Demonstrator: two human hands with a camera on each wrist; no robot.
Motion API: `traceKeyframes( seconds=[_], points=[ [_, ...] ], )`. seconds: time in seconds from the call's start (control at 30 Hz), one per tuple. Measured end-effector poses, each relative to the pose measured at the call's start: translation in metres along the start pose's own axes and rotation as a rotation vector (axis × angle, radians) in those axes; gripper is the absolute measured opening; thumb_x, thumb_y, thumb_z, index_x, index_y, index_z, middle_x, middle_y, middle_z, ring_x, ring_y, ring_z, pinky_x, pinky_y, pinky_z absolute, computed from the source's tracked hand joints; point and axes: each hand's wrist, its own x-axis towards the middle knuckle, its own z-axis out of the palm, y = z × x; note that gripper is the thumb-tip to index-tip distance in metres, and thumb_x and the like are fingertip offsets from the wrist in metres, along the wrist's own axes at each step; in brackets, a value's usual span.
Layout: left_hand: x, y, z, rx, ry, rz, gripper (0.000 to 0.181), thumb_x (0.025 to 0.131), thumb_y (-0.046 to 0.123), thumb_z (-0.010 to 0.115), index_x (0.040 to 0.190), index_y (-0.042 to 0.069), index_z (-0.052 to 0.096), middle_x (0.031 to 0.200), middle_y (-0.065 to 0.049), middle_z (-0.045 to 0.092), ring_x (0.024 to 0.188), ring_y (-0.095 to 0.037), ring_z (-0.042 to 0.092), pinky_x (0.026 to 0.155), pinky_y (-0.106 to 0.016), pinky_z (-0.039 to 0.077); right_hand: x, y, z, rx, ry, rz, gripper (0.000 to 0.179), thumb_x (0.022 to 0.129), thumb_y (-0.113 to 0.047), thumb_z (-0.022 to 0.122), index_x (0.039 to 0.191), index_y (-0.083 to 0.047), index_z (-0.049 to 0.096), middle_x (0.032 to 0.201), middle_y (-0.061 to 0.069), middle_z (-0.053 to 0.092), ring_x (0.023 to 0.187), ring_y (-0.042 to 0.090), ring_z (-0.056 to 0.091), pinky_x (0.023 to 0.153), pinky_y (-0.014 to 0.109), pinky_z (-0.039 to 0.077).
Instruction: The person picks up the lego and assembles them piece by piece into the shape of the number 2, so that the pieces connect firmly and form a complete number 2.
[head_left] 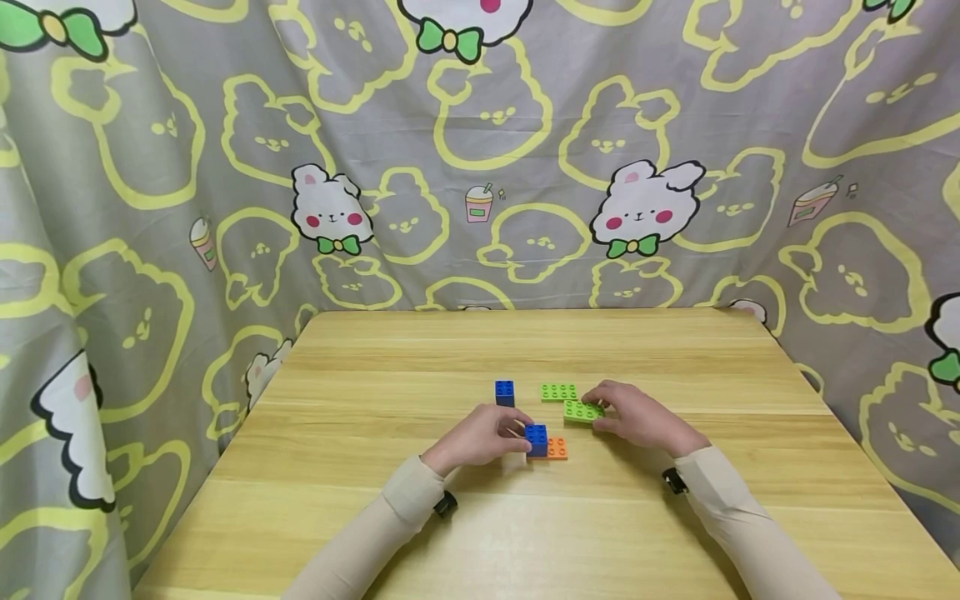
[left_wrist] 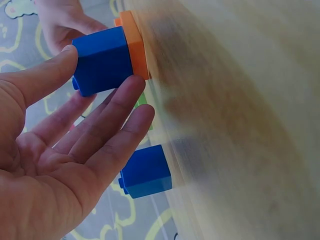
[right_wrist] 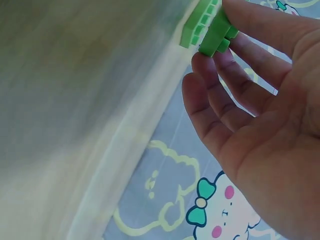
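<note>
My left hand [head_left: 486, 435] pinches a blue toy building brick [head_left: 536, 439] between thumb and fingers. That brick sits on the left part of a flat orange brick [head_left: 558, 449], as the left wrist view also shows. My right hand [head_left: 636, 413] grips a flat light green brick [head_left: 581, 411] by its right end, with the thumb on one side and fingertips on the other. Just behind it lies a second flat green brick [head_left: 558, 392], and the held one overlaps its near right corner in the head view. Another blue brick [head_left: 505, 393] stands beyond my left hand.
The bricks are grouped around the middle of a wooden table [head_left: 360, 392]. A grey curtain [head_left: 408, 125] with bear and rabbit prints hangs behind the table and along its sides. Dark wrist cameras sit under both cuffs, the left camera [head_left: 446, 504] close over the tabletop.
</note>
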Motion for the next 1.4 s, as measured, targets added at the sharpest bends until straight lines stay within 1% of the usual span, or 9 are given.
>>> traceKeyframes(
  seconds=[0.4, 0.63, 0.83, 1.0, 1.4],
  points=[
    [0.001, -0.001, 0.000, 0.004, -0.004, -0.005, 0.034, 0.094, 0.025, 0.076, 0.125, 0.011, 0.071, 0.110, -0.002, 0.076, 0.101, -0.013, 0.071, 0.090, -0.031, 0.056, 0.000, -0.011, -0.006, -0.015, 0.014, -0.020, 0.036, 0.093, -0.009, 0.075, 0.127, -0.002, 0.068, 0.121, 0.011, 0.068, 0.110, 0.029, 0.065, 0.096, 0.051, 0.053],
    [0.002, -0.002, 0.000, 0.007, -0.003, -0.004, 0.034, 0.094, 0.025, 0.077, 0.125, 0.012, 0.071, 0.110, -0.002, 0.076, 0.101, -0.012, 0.071, 0.090, -0.031, 0.057, -0.001, -0.018, -0.008, -0.022, 0.021, -0.017, 0.036, 0.092, -0.009, 0.076, 0.127, -0.002, 0.068, 0.120, 0.009, 0.068, 0.109, 0.027, 0.065, 0.095, 0.050, 0.053],
    [0.002, -0.003, 0.000, 0.008, -0.005, -0.003, 0.035, 0.094, 0.025, 0.077, 0.125, 0.012, 0.071, 0.109, -0.002, 0.076, 0.100, -0.011, 0.071, 0.089, -0.031, 0.057, -0.002, -0.023, -0.009, -0.025, 0.044, -0.052, 0.035, 0.092, -0.008, 0.076, 0.125, -0.002, 0.069, 0.118, 0.009, 0.069, 0.108, 0.027, 0.066, 0.094, 0.050, 0.054],
    [0.002, -0.003, 0.000, 0.008, -0.005, -0.002, 0.035, 0.094, 0.025, 0.076, 0.125, 0.011, 0.071, 0.109, -0.002, 0.076, 0.099, -0.011, 0.071, 0.088, -0.030, 0.057, -0.002, -0.027, -0.009, -0.028, 0.064, -0.077, 0.034, 0.091, -0.008, 0.076, 0.124, -0.004, 0.069, 0.117, 0.007, 0.069, 0.105, 0.024, 0.065, 0.092, 0.048, 0.054],
    [0.002, -0.004, 0.000, 0.002, -0.005, -0.007, 0.034, 0.094, 0.026, 0.077, 0.125, 0.013, 0.071, 0.108, -0.001, 0.076, 0.099, -0.011, 0.071, 0.089, -0.031, 0.057, -0.003, -0.035, -0.012, -0.044, 0.066, -0.073, 0.033, 0.092, -0.011, 0.076, 0.124, -0.006, 0.069, 0.119, 0.007, 0.069, 0.107, 0.024, 0.065, 0.094, 0.048, 0.054]
  ],
)
